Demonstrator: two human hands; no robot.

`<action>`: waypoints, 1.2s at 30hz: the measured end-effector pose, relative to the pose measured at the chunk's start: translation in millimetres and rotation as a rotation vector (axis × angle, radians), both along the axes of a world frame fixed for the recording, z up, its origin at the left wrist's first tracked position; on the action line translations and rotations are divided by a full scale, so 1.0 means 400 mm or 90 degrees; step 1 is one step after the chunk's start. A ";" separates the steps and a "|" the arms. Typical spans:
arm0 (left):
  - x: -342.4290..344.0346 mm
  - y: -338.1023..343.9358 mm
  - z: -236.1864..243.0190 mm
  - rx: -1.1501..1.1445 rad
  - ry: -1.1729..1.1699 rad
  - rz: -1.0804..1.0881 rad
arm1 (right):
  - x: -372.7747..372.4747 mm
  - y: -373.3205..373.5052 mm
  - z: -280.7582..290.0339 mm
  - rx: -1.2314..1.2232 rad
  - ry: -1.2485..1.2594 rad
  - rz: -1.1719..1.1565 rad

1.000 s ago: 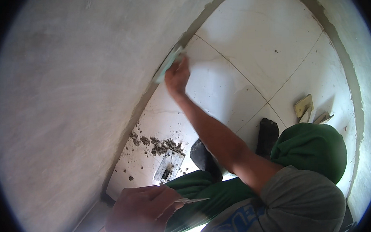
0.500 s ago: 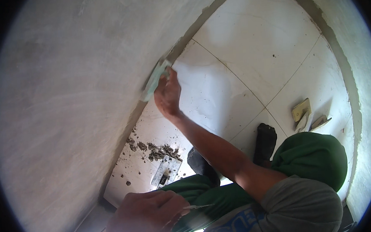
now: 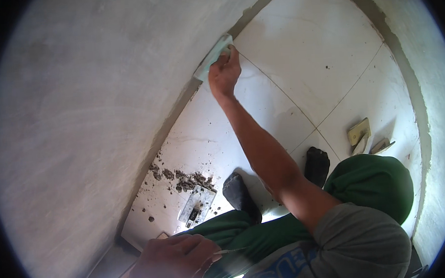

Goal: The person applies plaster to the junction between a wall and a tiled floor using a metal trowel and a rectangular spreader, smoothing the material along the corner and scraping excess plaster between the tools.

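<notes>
My right hand [image 3: 224, 73] is closed on a pale green plastering float [image 3: 213, 58], held along the grey mortar strip [image 3: 175, 109] at the foot of the left wall. My left hand [image 3: 174, 264] is large and close at the lower left, above my green trouser leg, with its fingers curled. A thin pale sliver [image 3: 229, 251] shows by its fingers; what it grips, if anything, is hidden. On the floor between the wall and my foot lies a flat metal trowel [image 3: 198, 204], beside dark crumbs of mortar [image 3: 189, 181].
Two dark-covered feet [image 3: 240, 191] stand on white floor tiles [image 3: 273, 49]. Yellowish blocks or floats [image 3: 359, 133] lie at the right, near the other wall [image 3: 426, 50], whose base also carries a mortar strip [image 3: 419, 101]. The left wall [image 3: 88, 106] rises close beside me.
My right hand has slid the float farther along the wall's base, up and to the right, with the arm stretched out more. My left hand has shifted slightly downward.
</notes>
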State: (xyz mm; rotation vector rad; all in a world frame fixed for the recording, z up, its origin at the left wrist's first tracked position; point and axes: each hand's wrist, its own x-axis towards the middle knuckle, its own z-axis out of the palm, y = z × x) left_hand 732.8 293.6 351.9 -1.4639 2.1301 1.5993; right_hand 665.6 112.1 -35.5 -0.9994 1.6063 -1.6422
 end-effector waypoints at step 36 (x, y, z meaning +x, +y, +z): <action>-0.052 -0.022 0.022 -0.014 -0.050 -0.061 | -0.099 -0.107 -0.048 0.031 -0.030 0.008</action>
